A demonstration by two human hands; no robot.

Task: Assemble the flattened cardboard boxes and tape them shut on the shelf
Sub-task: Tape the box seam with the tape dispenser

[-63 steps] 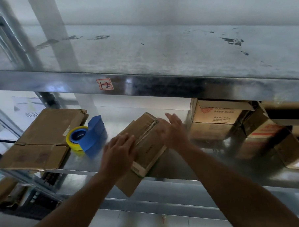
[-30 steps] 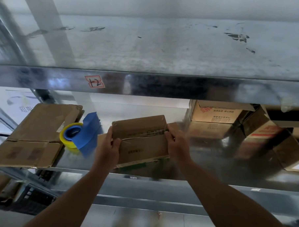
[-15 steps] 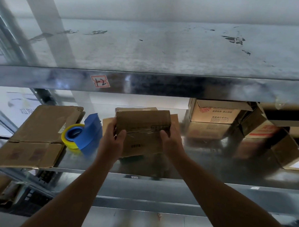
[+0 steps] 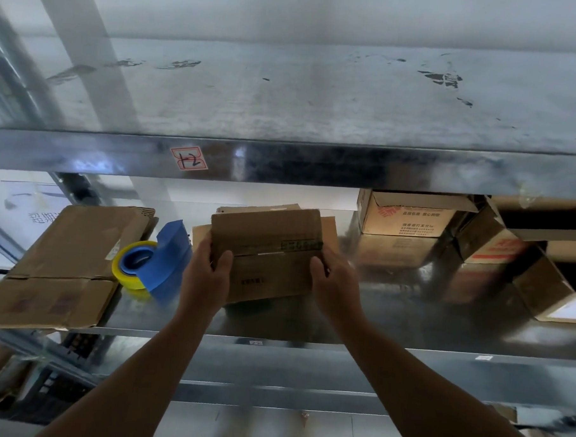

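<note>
On the middle shelf [image 4: 391, 322], between the tape dispenser [image 4: 153, 258] and the assembled boxes [image 4: 409, 217] at the right, I found the cardboard box [image 4: 271, 260] held upright near the front edge. I could not tell whether its lower edge touched the metal. I judged it was kept in that open stretch so its walls could be squared and its flaps folded, with the dispenser just to the left for sealing.

The left hand [image 4: 205, 277] grasped the box's left edge, thumb across the near face and fingers hidden behind. The right hand [image 4: 335, 283] grasped the right edge in the same way. Both forearms reached forward and up from below, wrists roughly level, palms facing each other.

The flattened cardboard [image 4: 67, 258] lay at the far left, touching the dispenser, evidently awaiting assembly. I could not tell whether the held box's bottom was closed.
</note>
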